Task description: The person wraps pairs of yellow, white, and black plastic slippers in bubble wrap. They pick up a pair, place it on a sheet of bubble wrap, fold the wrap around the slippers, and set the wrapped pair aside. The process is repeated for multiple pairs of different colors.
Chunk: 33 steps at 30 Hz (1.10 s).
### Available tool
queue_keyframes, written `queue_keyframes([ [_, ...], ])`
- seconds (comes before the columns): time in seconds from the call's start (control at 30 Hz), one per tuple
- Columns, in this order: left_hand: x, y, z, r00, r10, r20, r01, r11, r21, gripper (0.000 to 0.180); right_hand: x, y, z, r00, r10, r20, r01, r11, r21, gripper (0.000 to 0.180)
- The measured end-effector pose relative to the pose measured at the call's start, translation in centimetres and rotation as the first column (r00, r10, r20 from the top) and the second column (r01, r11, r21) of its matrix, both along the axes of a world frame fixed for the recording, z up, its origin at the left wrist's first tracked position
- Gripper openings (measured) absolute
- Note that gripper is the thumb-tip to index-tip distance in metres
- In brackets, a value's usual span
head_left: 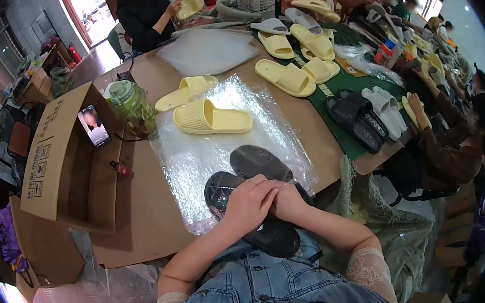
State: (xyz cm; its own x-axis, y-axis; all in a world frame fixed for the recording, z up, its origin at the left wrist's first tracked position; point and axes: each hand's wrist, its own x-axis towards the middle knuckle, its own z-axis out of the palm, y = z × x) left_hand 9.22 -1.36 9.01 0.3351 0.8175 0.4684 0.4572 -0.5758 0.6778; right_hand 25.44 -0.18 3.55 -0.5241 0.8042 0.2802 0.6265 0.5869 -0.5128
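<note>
A pair of black slippers (260,160) is held near the table's front edge, partly over the plastic bags and partly close to my body. My left hand (250,204) lies across their middle with its fingers bent against them. Beside it, touching it, my right hand (287,200) is closed at the same spot; both hands' fingertips are partly hidden. Clear plastic bags (183,174) lie stacked and shiny beneath. Farther up on them rest two pale yellow slippers, the nearer one (231,121) on its sole and the other (168,100) behind it.
An open cardboard box (51,164) stands at left with a phone (94,125) propped in it, beside a green-tinted jar (130,107). More plastic sheets (206,51) lie at the far side. At right, yellow, black and white slippers (388,117) cover a green mat; several people work around.
</note>
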Motion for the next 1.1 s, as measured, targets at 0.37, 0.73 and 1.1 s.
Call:
queue_keyframes([
  [0.37, 2.1, -4.7, 1.4, 0.853, -0.422, 0.308, 0.49, 0.85, -0.192, 0.016, -4.3, 3.4, -1.0, 0.97, -0.224, 0.094, 0.229, 0.973, -0.039, 0.024],
  [0.73, -1.5, -4.0, 1.7, 0.969, -0.24, 0.052, 0.245, 0.96, -0.134, 0.039, -1.5, 6.9, -0.8, 0.862, -0.508, -0.006, 0.506, 0.857, 0.098, 0.023],
  [1.1, -2.9, -3.9, -3.5, 0.985, -0.033, 0.169, 0.127, 0.803, -0.582, 0.134, 0.0, 6.9, 2.8, 0.606, -0.784, -0.133, 0.698, 0.605, -0.382, 0.056],
])
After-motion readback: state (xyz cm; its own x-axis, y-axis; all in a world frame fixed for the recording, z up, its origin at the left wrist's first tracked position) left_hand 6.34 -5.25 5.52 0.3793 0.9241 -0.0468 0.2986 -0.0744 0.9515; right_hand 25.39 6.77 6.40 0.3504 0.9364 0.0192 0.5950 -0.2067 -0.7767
